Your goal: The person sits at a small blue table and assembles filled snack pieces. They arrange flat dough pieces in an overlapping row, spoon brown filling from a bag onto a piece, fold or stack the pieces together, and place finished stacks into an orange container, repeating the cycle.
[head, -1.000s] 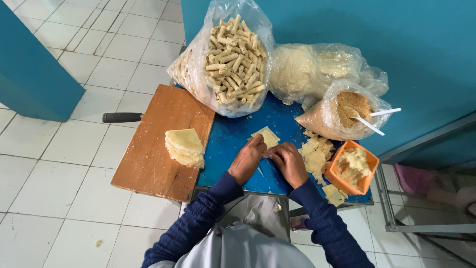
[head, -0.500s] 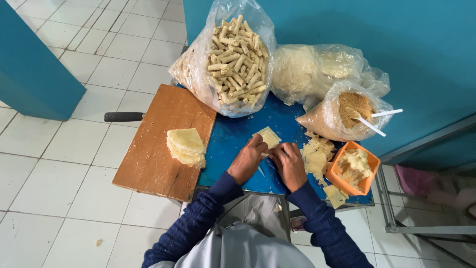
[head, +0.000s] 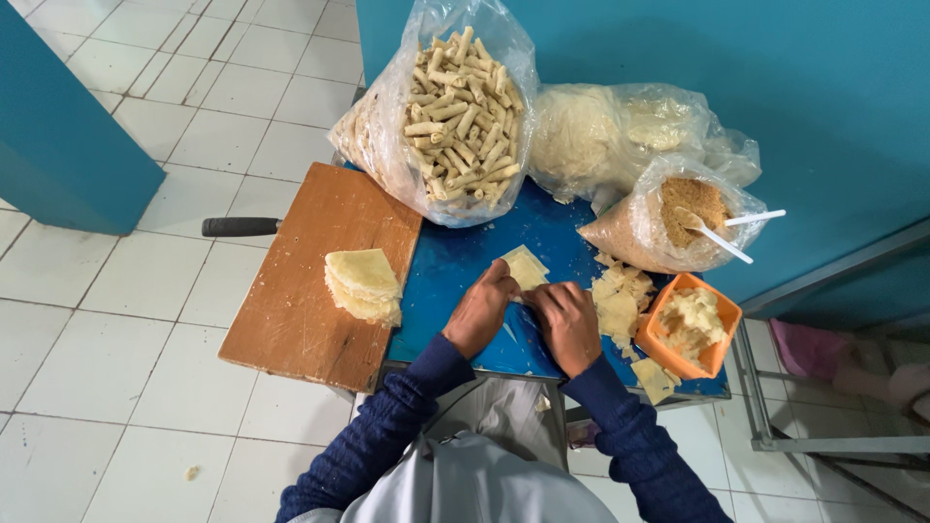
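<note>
Fingers of both hands are curled down together over a pale pastry sheet (head: 524, 266) at frame centre, pinching its near edge; left hand (head: 481, 310) and right hand (head: 565, 323) are almost touching, knuckles up. Sheet lies flat on the blue table (head: 455, 261), far corner poking out beyond the fingertips. Looks like the rolling step: near edge being tucked over, filling not visible under the hands. Next move probably calls for an even forward roll with both thumbs, keeping the sheet tight so it doesn't tear. Stack of fresh sheets (head: 362, 285) sits left of centre on the wooden board (head: 300, 300). Bag of finished rolls (head: 455, 107) at top centre. Orange tub (head: 690, 325) of filling at right, loose sheet scraps (head: 620, 295) just beside it.
</note>
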